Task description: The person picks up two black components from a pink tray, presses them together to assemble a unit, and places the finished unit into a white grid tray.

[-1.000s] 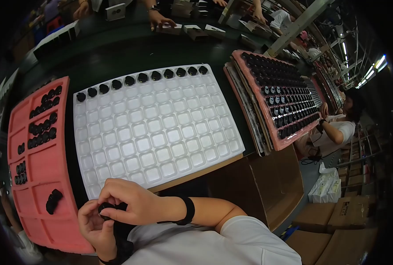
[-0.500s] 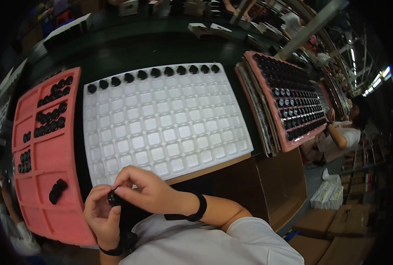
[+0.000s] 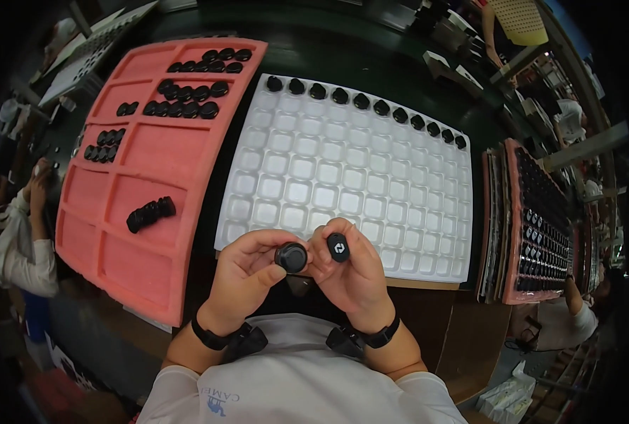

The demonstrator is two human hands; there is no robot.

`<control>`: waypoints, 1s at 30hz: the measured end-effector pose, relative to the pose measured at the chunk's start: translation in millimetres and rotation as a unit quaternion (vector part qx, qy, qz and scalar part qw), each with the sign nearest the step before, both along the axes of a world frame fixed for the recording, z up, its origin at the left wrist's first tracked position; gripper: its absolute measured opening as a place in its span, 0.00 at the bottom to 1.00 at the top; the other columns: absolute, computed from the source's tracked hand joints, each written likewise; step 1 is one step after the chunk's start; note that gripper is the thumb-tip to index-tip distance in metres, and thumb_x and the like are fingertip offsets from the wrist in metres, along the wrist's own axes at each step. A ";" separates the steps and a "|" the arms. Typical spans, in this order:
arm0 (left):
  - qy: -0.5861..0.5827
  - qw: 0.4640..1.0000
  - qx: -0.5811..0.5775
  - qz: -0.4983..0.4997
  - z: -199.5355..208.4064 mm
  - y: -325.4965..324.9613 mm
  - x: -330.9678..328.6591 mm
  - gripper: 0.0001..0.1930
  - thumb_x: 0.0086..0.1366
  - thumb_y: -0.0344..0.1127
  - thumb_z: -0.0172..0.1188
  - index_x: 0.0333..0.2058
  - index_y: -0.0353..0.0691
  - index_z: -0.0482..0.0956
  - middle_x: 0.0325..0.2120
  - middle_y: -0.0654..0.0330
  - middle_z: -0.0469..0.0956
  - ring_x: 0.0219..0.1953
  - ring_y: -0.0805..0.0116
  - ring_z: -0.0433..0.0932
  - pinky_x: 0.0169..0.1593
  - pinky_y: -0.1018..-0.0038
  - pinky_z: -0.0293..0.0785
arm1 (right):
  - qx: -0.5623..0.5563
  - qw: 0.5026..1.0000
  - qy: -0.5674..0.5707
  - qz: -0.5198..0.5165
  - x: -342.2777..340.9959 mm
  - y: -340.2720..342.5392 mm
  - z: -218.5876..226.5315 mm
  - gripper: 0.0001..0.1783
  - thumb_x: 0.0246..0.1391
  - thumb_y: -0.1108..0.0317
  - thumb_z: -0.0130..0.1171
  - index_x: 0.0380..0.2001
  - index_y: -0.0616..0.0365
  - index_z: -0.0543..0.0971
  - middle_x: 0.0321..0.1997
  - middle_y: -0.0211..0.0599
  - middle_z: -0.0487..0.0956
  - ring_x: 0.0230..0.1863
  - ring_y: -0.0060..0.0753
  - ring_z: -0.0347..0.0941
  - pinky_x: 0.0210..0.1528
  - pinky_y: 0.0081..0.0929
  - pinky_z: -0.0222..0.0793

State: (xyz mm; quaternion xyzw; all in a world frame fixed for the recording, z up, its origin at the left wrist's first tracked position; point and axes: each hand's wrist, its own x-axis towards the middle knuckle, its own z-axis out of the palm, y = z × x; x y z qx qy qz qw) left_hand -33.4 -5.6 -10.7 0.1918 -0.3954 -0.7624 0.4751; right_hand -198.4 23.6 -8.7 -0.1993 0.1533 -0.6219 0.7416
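Note:
Between the fingertips of my left hand (image 3: 247, 272) is a round black cap-like part (image 3: 291, 257), its flat circular face turned up. My right hand (image 3: 360, 275) pinches a small oval black piece (image 3: 337, 247) that bears a white mark. The fingers of both hands nearly meet, just over the near edge of a white plastic tray (image 3: 301, 169) with rows of square pockets. Similar black parts (image 3: 361, 102) fill the tray's far row; its other visible pockets hold nothing.
To the left lies a pink foam tray (image 3: 145, 272) with compartments, some holding groups of black round parts (image 3: 182, 109) and a tilted row (image 3: 151, 213). On the right stands a pink tray packed with black parts (image 3: 537, 247). Co-workers (image 3: 28, 233) are at both sides.
My view has swung leftward, so the trays appear farther right. The right hand has drawn back from the part in my left hand and now shows the oval piece.

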 end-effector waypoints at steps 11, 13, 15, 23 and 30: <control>-0.016 0.994 -0.105 -0.001 -3.1 -0.6 0.6 0.18 0.61 0.23 0.58 0.50 0.28 0.67 0.46 0.50 0.72 0.49 0.64 0.74 0.52 0.71 0.72 | -0.131 0.907 0.350 -0.194 -3.3 2.9 6.7 0.12 0.61 0.62 0.52 0.41 0.60 0.71 0.28 0.31 0.69 0.29 0.24 0.63 0.34 0.21 0.61; -0.057 0.988 -0.142 0.024 0.0 1.3 -0.5 0.19 0.60 0.21 0.59 0.50 0.28 0.68 0.46 0.50 0.71 0.49 0.64 0.74 0.51 0.71 0.73 | -0.166 0.862 0.423 -0.227 -5.3 2.6 7.7 0.11 0.60 0.65 0.54 0.41 0.61 0.72 0.28 0.31 0.70 0.29 0.23 0.63 0.34 0.21 0.61; -0.078 0.983 -0.159 0.038 3.6 3.2 0.1 0.19 0.59 0.20 0.59 0.50 0.29 0.68 0.46 0.50 0.71 0.48 0.64 0.74 0.51 0.72 0.73 | -0.198 0.820 0.482 -0.237 -6.9 1.4 9.5 0.11 0.59 0.67 0.55 0.41 0.61 0.72 0.28 0.29 0.69 0.28 0.22 0.62 0.33 0.20 0.60; -0.163 0.948 -0.263 0.079 7.9 4.8 0.8 0.19 0.58 0.23 0.62 0.48 0.28 0.69 0.45 0.49 0.71 0.46 0.65 0.73 0.48 0.74 0.73 | -0.131 0.889 0.404 -0.175 1.2 0.9 17.4 0.09 0.58 0.71 0.55 0.41 0.63 0.72 0.28 0.31 0.70 0.27 0.21 0.62 0.29 0.19 0.60; -0.118 0.962 -0.237 0.070 6.9 5.1 2.5 0.20 0.55 0.17 0.60 0.48 0.29 0.70 0.46 0.49 0.71 0.48 0.61 0.74 0.50 0.72 0.75 | -0.217 0.836 0.469 -0.185 3.1 -3.0 16.0 0.08 0.59 0.73 0.52 0.40 0.62 0.71 0.30 0.30 0.71 0.27 0.19 0.62 0.30 0.17 0.61</control>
